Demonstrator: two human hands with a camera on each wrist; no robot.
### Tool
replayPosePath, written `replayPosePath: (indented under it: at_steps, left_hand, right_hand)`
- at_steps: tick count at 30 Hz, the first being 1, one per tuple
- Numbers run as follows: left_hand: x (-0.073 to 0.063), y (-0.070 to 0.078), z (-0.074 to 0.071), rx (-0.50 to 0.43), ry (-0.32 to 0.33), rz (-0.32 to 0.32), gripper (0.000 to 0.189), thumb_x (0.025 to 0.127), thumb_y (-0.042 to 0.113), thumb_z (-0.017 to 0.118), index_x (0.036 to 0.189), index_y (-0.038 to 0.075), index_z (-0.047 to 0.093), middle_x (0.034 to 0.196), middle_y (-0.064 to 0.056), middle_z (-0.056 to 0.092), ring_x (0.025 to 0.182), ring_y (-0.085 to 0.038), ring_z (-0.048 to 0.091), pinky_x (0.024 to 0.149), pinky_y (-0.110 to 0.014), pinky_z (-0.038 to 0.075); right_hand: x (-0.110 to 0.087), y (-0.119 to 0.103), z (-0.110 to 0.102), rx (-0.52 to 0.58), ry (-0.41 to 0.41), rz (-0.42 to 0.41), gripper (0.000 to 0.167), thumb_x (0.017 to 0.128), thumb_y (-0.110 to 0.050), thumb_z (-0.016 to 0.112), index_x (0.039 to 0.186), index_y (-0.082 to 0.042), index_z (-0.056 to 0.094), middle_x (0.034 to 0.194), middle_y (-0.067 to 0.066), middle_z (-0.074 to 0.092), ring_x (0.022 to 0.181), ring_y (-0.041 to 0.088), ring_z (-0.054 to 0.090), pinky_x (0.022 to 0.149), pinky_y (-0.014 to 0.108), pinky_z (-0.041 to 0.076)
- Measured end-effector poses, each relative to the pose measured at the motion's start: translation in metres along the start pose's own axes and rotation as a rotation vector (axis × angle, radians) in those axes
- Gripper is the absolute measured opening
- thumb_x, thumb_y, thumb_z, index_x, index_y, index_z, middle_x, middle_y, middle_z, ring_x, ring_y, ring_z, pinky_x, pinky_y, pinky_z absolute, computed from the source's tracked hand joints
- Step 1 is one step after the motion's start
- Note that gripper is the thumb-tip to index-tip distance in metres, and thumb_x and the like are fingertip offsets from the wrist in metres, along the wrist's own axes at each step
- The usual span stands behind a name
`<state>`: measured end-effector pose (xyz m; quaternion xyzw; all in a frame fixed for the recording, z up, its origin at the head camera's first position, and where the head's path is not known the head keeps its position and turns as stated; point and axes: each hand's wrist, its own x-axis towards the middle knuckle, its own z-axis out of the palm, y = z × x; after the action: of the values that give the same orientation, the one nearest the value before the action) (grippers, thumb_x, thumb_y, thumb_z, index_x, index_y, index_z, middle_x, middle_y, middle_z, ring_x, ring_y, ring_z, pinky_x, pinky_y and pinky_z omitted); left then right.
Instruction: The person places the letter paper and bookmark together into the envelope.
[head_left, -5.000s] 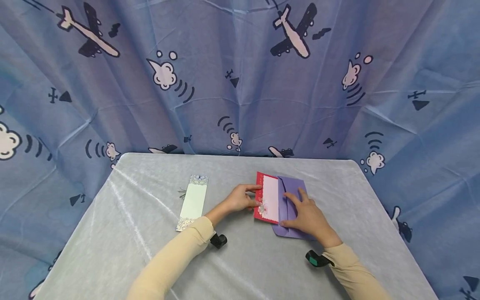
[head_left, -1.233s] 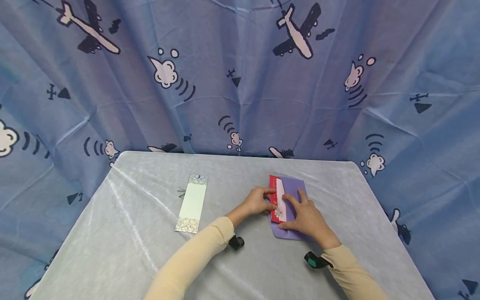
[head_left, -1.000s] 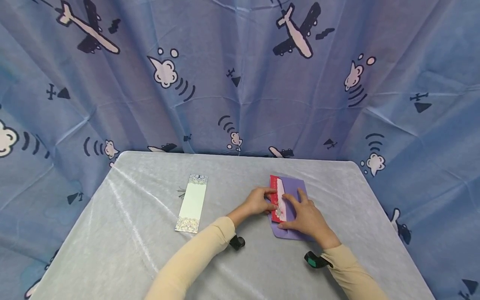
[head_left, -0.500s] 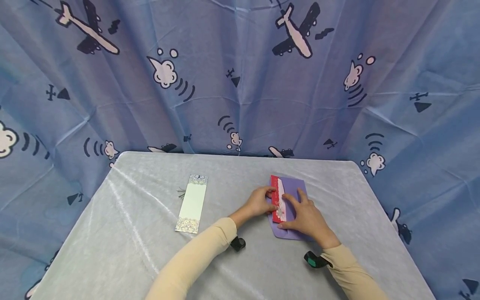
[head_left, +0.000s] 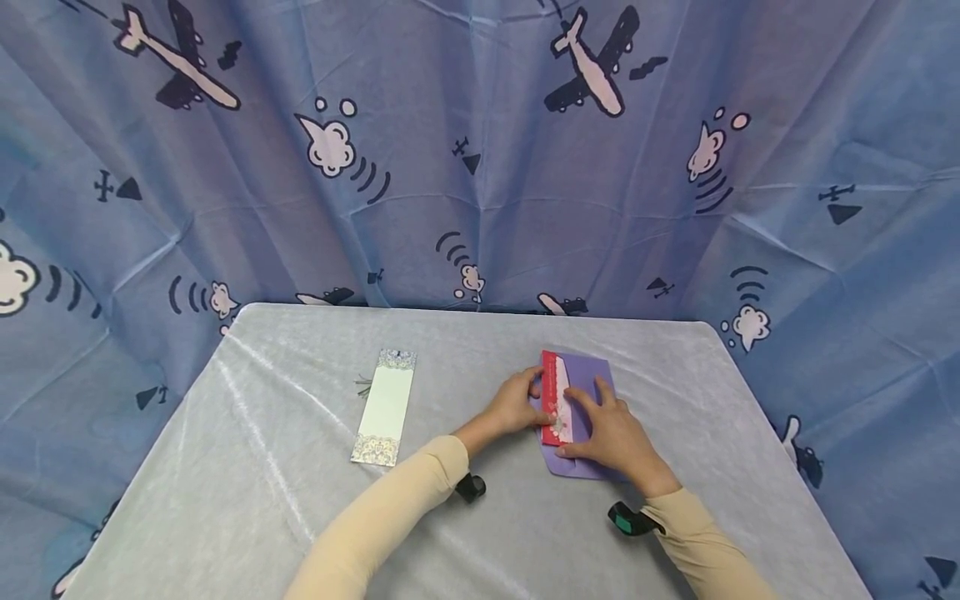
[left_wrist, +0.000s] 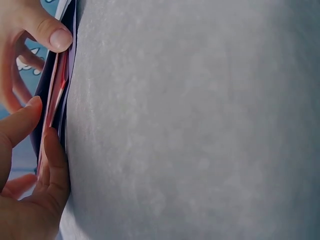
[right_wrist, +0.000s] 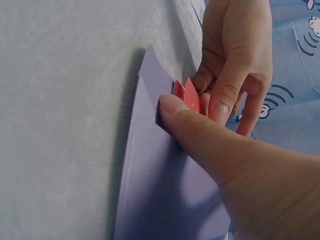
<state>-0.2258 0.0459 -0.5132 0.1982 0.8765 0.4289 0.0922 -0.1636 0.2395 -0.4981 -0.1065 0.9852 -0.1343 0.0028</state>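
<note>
In the head view, a red card with a pale floral panel [head_left: 561, 402] lies partly inside a purple envelope [head_left: 590, 373], right of centre on the table. My left hand [head_left: 513, 404] holds the card's left edge, thumb on its face. Spread over the envelope, my right hand [head_left: 618, 431] grips it, its thumb near the lower edge of the opening. The right wrist view shows that thumb pressing the envelope [right_wrist: 150, 170] beside the red card [right_wrist: 192, 97]. Seen edge-on in the left wrist view, the card's layers [left_wrist: 58, 82] sit between the envelope's sides.
A pale green bookmark-like card [head_left: 386, 408] with patterned ends and a dark tassel [head_left: 364, 387] lies to the left. Grey velvety cloth covers the table [head_left: 300, 367]. Behind it hangs a blue curtain [head_left: 420, 167] printed with planes.
Over five seconds, my left hand and the red card have moved right, so the card sits deeper in the envelope. In the last half second, my left fingers have shifted slightly on its edge.
</note>
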Motion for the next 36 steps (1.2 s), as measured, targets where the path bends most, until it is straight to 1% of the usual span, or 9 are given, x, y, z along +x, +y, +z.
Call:
replayPosePath:
  at_steps: [4,10,15,18,23,26,28,32,36]
  left_hand:
    - [0.0,-0.001,-0.004,0.051,-0.009,0.012,0.093,0.071,0.026,0.09,0.147,0.001,0.042,0.098,-0.009,0.06,0.083,-0.009,0.046,0.075,-0.019,0.042]
    - [-0.001,-0.008,-0.009,0.12,-0.041,0.071,0.093,0.072,0.028,0.09,0.148,0.003,0.043,0.105,-0.011,0.059,0.08,-0.009,0.048,0.073,-0.018,0.043]
    - [-0.004,-0.009,-0.012,0.22,-0.072,0.092,0.098,0.071,0.039,0.089,0.15,0.005,0.041,0.109,-0.009,0.059,0.089,-0.012,0.054,0.079,-0.021,0.047]
    - [-0.005,-0.009,-0.012,0.274,-0.082,0.094,0.102,0.069,0.046,0.088,0.151,0.007,0.04,0.111,-0.008,0.059,0.095,-0.012,0.055,0.083,-0.022,0.048]
    - [-0.005,-0.008,-0.011,0.322,-0.09,0.083,0.108,0.066,0.051,0.088,0.153,0.011,0.038,0.113,-0.006,0.057,0.095,-0.011,0.053,0.083,-0.022,0.048]
    - [-0.005,-0.008,-0.011,0.348,-0.089,0.089,0.112,0.063,0.053,0.089,0.153,0.012,0.037,0.113,-0.006,0.056,0.096,-0.012,0.051,0.081,-0.023,0.048]
    - [-0.006,-0.008,-0.011,0.373,-0.087,0.104,0.117,0.06,0.054,0.091,0.154,0.011,0.035,0.112,-0.006,0.056,0.098,-0.014,0.051,0.082,-0.024,0.049]
    - [-0.008,-0.009,-0.011,0.425,-0.098,0.155,0.126,0.055,0.056,0.092,0.155,0.01,0.031,0.115,-0.007,0.055,0.104,-0.018,0.051,0.089,-0.027,0.048]
    - [-0.008,-0.01,-0.01,0.465,-0.115,0.189,0.131,0.054,0.059,0.091,0.156,0.009,0.027,0.122,-0.008,0.053,0.106,-0.019,0.049,0.094,-0.027,0.046]
  right_hand:
    - [0.0,0.0,-0.001,-0.002,0.001,-0.003,0.098,0.063,-0.06,0.085,0.143,-0.017,0.049,0.151,0.037,0.029,0.117,0.062,0.05,0.084,0.069,0.05]
    - [0.0,0.0,-0.001,-0.002,0.003,-0.004,0.099,0.062,-0.06,0.086,0.144,-0.017,0.049,0.151,0.037,0.029,0.117,0.062,0.05,0.084,0.069,0.05]
    - [0.0,0.0,0.001,-0.005,-0.001,0.002,0.1,0.062,-0.062,0.085,0.144,-0.018,0.049,0.151,0.037,0.029,0.118,0.062,0.049,0.085,0.069,0.05]
    - [0.0,0.001,0.001,-0.005,0.001,0.002,0.101,0.061,-0.063,0.085,0.144,-0.018,0.049,0.151,0.037,0.029,0.118,0.063,0.049,0.085,0.069,0.05]
    - [0.0,0.001,0.002,-0.003,0.012,-0.005,0.102,0.06,-0.062,0.086,0.143,-0.017,0.05,0.151,0.037,0.029,0.116,0.062,0.05,0.085,0.069,0.05]
    - [-0.001,0.001,0.002,-0.002,0.024,-0.013,0.101,0.059,-0.062,0.087,0.142,-0.017,0.051,0.151,0.037,0.03,0.115,0.062,0.051,0.083,0.068,0.051]
    - [-0.001,0.001,0.002,0.0,0.033,-0.016,0.101,0.058,-0.061,0.087,0.142,-0.017,0.051,0.15,0.037,0.03,0.114,0.061,0.052,0.083,0.067,0.051]
    - [-0.002,0.002,0.001,0.007,0.041,-0.017,0.1,0.059,-0.06,0.088,0.142,-0.018,0.051,0.151,0.037,0.03,0.115,0.061,0.052,0.083,0.067,0.051]
    - [-0.002,0.002,0.002,0.003,0.032,-0.014,0.1,0.059,-0.06,0.087,0.142,-0.017,0.051,0.151,0.037,0.03,0.115,0.061,0.052,0.083,0.067,0.051]
